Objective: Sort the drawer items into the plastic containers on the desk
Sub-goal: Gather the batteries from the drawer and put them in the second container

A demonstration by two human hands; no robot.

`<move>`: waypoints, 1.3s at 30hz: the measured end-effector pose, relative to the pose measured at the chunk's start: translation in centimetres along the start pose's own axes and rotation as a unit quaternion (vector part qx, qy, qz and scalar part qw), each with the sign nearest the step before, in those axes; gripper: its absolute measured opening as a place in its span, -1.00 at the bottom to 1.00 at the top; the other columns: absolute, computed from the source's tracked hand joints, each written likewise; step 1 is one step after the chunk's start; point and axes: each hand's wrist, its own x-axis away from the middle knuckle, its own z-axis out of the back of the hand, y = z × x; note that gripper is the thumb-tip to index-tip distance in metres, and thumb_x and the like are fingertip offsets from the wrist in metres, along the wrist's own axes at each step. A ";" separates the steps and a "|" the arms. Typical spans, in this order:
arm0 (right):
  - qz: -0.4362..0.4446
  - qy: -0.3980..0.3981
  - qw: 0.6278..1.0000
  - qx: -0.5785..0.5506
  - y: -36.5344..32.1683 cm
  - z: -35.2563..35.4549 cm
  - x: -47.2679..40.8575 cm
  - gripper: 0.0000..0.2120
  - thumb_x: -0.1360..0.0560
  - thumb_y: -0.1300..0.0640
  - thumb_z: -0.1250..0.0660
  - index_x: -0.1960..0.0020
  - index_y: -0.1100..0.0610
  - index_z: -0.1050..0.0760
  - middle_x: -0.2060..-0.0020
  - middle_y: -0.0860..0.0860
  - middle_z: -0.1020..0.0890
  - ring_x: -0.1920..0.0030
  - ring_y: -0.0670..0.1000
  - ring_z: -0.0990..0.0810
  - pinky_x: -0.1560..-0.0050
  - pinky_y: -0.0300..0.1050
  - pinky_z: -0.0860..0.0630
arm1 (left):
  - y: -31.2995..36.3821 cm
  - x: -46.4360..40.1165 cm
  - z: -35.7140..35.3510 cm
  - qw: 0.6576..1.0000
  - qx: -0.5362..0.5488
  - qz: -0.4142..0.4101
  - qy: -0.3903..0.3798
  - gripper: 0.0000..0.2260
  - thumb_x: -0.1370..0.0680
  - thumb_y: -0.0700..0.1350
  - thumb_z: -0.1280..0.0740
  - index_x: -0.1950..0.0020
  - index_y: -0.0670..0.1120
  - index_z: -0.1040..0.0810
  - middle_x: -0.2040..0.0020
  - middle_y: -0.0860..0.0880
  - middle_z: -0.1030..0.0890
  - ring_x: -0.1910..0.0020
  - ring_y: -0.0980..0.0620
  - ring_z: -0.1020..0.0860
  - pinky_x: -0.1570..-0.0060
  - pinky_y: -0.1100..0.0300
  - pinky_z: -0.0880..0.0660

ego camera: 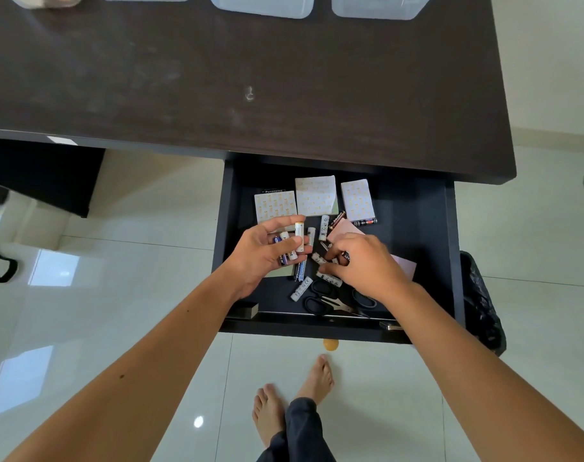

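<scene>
The dark drawer [414, 228] stands pulled out under the desk. It holds loose batteries [302, 289], three patterned note pads [315, 195], pink paper [342, 228] and black-handled scissors [330, 300]. My left hand [267, 251] hovers over the drawer's left part, palm up, holding several batteries [292, 243], white and blue. My right hand [364, 261] is lower, to the right, with its fingertips pinching a battery [344, 256] among the loose ones. Clear plastic containers [262, 5] line the desk's far edge.
The dark desk top [250, 78] lies between drawer and containers. A further container [380, 6] sits far right, one with brownish contents [50, 0] far left. A black bag [484, 305] hangs right of the drawer. Bare feet [294, 398] stand on the glossy tile floor.
</scene>
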 end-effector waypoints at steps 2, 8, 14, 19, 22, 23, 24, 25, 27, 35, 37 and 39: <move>0.010 0.004 1.000 0.013 0.0 0.1 -0.1 -0.79 -0.50 -0.08 -0.56 0.01 0.05 -0.75 0.21 -0.16 -0.54 0.12 -0.01 -0.57 0.15 -0.13 -0.42 | 0.0 -0.1 -0.1 1.000 0.014 0.007 0.012 -0.68 -0.60 -0.30 -0.44 -0.34 -0.11 -0.63 -0.11 -0.20 -0.76 -0.14 -0.22 -0.74 -0.12 0.02 -0.70; -0.002 0.001 0.996 -0.089 0.9 -0.1 1.2 -0.91 -0.57 -0.04 -0.49 0.01 -0.03 -0.70 0.07 -0.17 -0.67 -0.01 -0.07 -0.63 -0.01 -0.12 -0.52 | -1.2 0.5 -0.4 0.999 -0.008 0.021 0.034 -0.83 -0.61 -0.22 -0.44 -0.20 -0.15 -0.64 0.00 -0.15 -0.77 -0.06 -0.19 -0.76 -0.12 -0.04 -0.70; 0.008 -0.018 0.987 -0.160 -0.2 1.7 0.9 -0.92 -0.61 -0.03 -0.45 -0.04 -0.04 -0.63 0.06 -0.24 -0.66 0.07 -0.30 -0.59 0.01 -0.29 -0.43 | -0.6 0.5 -0.6 0.998 -0.056 0.032 0.005 -0.74 -0.56 -0.23 -0.51 -0.24 -0.17 -0.63 -0.04 -0.16 -0.76 0.00 -0.13 -0.77 -0.07 -0.04 -0.71; -0.005 -0.037 0.976 -0.214 -1.0 1.4 0.4 -0.91 -0.59 -0.07 -0.46 -0.05 -0.08 -0.69 0.25 -0.40 -0.63 0.27 -0.39 -0.57 0.08 -0.21 -0.44 | -0.5 0.9 -0.5 0.996 -0.077 0.017 -0.035 -0.74 -0.60 -0.21 -0.46 -0.29 -0.13 -0.68 -0.13 -0.19 -0.75 -0.07 -0.14 -0.75 -0.13 -0.04 -0.70; -0.015 -0.024 0.973 -0.229 -0.9 1.7 0.5 -0.89 -0.61 -0.08 -0.44 -0.04 -0.09 -0.70 0.31 -0.41 -0.64 0.31 -0.30 -0.60 0.11 -0.22 -0.48 | -0.4 0.7 -0.2 0.997 -0.073 0.016 -0.018 -0.80 -0.60 -0.22 -0.45 -0.23 -0.15 -0.69 -0.09 -0.20 -0.76 -0.06 -0.12 -0.76 -0.11 -0.02 -0.71; -0.020 -0.011 0.971 -0.238 -0.6 1.8 0.5 -0.90 -0.61 -0.06 -0.44 -0.03 -0.08 -0.70 0.27 -0.36 -0.67 0.31 -0.27 -0.61 0.10 -0.22 -0.51 | -0.4 0.7 -0.2 0.997 -0.068 0.016 -0.014 -0.81 -0.60 -0.23 -0.45 -0.21 -0.15 -0.69 -0.06 -0.17 -0.77 -0.04 -0.10 -0.76 -0.09 0.00 -0.71; -0.024 0.006 0.970 -0.244 -0.2 1.9 0.6 -0.92 -0.61 -0.03 -0.44 -0.01 -0.07 -0.71 0.22 -0.30 -0.70 0.29 -0.26 -0.62 0.08 -0.21 -0.53 | -0.4 0.6 -0.1 0.998 -0.059 0.015 -0.009 -0.82 -0.60 -0.24 -0.45 -0.20 -0.16 -0.68 -0.05 -0.15 -0.78 -0.03 -0.08 -0.76 -0.07 0.02 -0.72; -0.027 0.027 0.970 -0.240 0.3 1.9 0.7 -0.93 -0.60 0.01 -0.46 0.01 -0.06 -0.72 0.19 -0.25 -0.71 0.26 -0.26 -0.64 0.04 -0.20 -0.54 | -0.3 0.6 -0.1 0.999 -0.046 0.013 -0.005 -0.82 -0.60 -0.25 -0.45 -0.20 -0.16 -0.68 -0.05 -0.15 -0.78 -0.03 -0.08 -0.77 -0.07 0.01 -0.72; -0.045 0.067 0.977 -0.199 1.3 1.8 1.0 -0.98 -0.56 0.05 -0.51 0.04 -0.05 -0.72 0.15 -0.24 -0.70 0.14 -0.28 -0.64 -0.05 -0.16 -0.57 | -0.2 0.5 -0.1 1.000 -0.012 0.009 -0.001 -0.82 -0.59 -0.26 -0.45 -0.19 -0.17 -0.68 -0.09 -0.19 -0.77 -0.05 -0.11 -0.77 -0.09 -0.02 -0.71; -0.046 0.063 0.994 -0.073 1.7 0.6 1.0 -0.85 -0.43 -0.01 -0.63 0.03 -0.04 -0.75 0.13 -0.12 -0.69 0.06 -0.02 -0.67 -0.06 -0.01 -0.62 | 0.1 0.4 -0.4 0.997 0.073 0.010 0.013 -0.88 -0.62 -0.26 -0.42 -0.15 -0.20 -0.67 -0.12 -0.22 -0.74 -0.06 -0.11 -0.76 0.01 0.01 -0.72; -0.038 0.064 0.996 -0.050 1.7 0.3 0.8 -0.85 -0.42 -0.01 -0.63 0.02 -0.07 -0.76 0.15 -0.15 -0.64 0.09 -0.01 -0.65 0.00 0.00 -0.63 | 0.2 0.2 -0.6 0.996 0.089 0.016 0.022 -0.91 -0.63 -0.26 -0.41 -0.11 -0.19 -0.67 -0.07 -0.21 -0.73 -0.04 -0.12 -0.76 0.03 0.01 -0.73; -0.026 0.066 0.997 -0.028 1.6 0.0 0.8 -0.86 -0.45 0.01 -0.61 0.00 -0.06 -0.78 0.11 -0.15 -0.62 0.04 0.01 -0.65 0.00 0.00 -0.61 | 0.1 0.0 -0.7 0.993 0.107 0.023 0.038 -0.92 -0.65 -0.26 -0.38 -0.08 -0.18 -0.67 -0.01 -0.19 -0.71 -0.01 -0.15 -0.77 0.04 0.01 -0.73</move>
